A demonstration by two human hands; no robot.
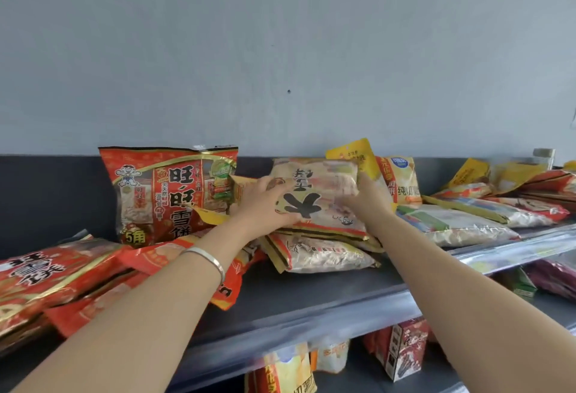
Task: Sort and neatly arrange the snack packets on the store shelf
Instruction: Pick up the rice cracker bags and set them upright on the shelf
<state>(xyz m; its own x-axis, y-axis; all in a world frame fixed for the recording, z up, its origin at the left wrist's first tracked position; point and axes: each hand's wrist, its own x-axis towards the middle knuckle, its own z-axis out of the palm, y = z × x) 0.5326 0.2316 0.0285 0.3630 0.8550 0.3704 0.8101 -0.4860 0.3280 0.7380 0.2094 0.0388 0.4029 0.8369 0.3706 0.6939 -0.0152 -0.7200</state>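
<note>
A pale rice-cracker packet with large black characters is tilted up at the shelf's middle, on top of a small stack of like packets. My left hand grips its left edge and my right hand grips its right edge. A big red snack packet stands upright against the back to the left. More red packets lie flat in a loose pile at the left, partly under my left forearm. Yellow packets stand behind my right hand.
The dark grey shelf has a clear price strip along its front edge. Flat pale and red packets spread along the right side. A lower shelf holds boxes and bags. A bare blue-grey wall rises behind.
</note>
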